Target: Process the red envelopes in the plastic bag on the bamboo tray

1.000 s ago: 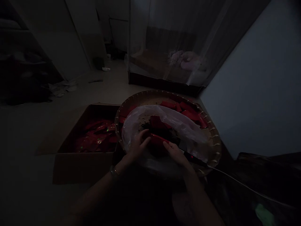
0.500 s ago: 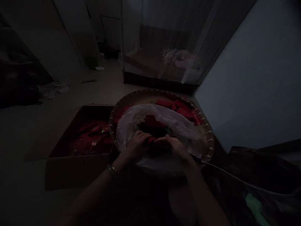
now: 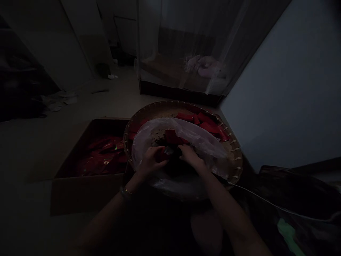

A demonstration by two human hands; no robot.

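Left of round woven bamboo tray (image 3: 236,153), red packets (image 3: 102,156) were held in brown cardboard box (image 3: 82,195). Over tray's near half, small glossy red pouch (image 3: 160,153) was gripped by left hand (image 3: 149,161); right hand (image 3: 190,155) had just been parted from left, grip couldn't be told. Pouch apparently was steadied one-handed.
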